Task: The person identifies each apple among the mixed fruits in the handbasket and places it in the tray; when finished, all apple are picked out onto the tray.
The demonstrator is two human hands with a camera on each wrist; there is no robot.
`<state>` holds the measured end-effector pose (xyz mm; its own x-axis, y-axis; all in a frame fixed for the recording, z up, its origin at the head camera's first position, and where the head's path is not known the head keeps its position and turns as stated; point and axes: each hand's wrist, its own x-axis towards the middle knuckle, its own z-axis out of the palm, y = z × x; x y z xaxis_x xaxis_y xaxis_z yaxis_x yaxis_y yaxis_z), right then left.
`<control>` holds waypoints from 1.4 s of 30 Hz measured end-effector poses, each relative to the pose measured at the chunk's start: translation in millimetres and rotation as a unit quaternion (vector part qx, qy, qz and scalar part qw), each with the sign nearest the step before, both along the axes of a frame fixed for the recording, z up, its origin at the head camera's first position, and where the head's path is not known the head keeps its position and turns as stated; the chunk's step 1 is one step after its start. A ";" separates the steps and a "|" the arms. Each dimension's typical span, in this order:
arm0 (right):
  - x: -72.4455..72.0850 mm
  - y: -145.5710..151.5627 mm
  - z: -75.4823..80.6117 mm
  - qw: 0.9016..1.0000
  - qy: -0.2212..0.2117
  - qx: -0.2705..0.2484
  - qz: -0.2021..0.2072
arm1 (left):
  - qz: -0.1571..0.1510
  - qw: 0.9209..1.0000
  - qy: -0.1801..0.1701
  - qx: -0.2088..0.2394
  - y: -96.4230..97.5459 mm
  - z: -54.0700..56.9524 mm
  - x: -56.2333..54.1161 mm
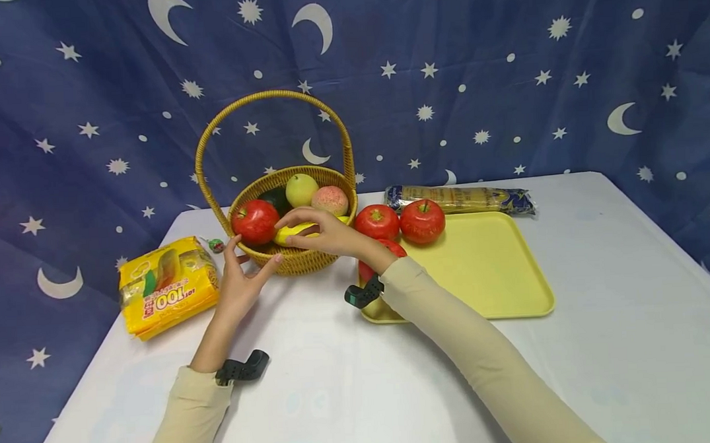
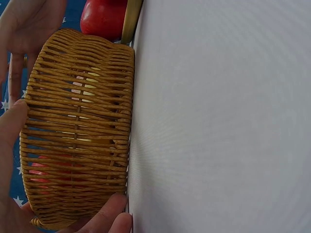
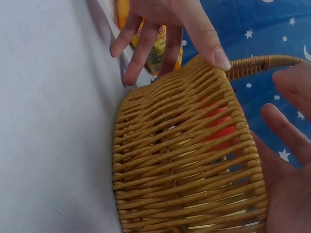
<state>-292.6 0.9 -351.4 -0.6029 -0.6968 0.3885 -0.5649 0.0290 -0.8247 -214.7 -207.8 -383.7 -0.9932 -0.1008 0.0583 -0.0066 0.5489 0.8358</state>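
A woven wicker basket [image 1: 309, 263] with a tall arched handle holds a red apple [image 1: 255, 222], a yellow banana [image 1: 296, 233], a green pear-like fruit [image 1: 301, 189], a pinkish peach [image 1: 330, 200] and a dark green item [image 1: 276, 198]. My left hand [image 1: 241, 279] is at the basket's left front end, fingers spread; its thumb [image 3: 219, 58] rests on the rim. Over the banana reaches my right hand [image 1: 326, 233], its fingertips close to the apple and its fingers parted in the right wrist view. Its exact contact with the fruit is hidden.
Right of the basket, red apples [image 1: 423, 221] sit on a yellow tray [image 1: 476, 269], one partly behind the right wrist. A long clear-and-blue packet [image 1: 461, 200] lies behind the tray. At left are a yellow package [image 1: 169, 286] and a small wrapped lollipop [image 1: 216, 245].
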 end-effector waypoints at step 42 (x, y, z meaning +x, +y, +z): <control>-33.8 -28.5 4.0 0.993 -0.029 0.106 -0.051 | 0.004 1.000 -0.001 0.010 0.2 -3.6 -2.8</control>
<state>-326.3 -27.6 -347.4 -0.6913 -0.6933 0.2035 -0.5026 0.2591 -0.8248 -217.5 -207.6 -387.3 -0.9923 -0.1108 0.0550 -0.0125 0.5321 0.8466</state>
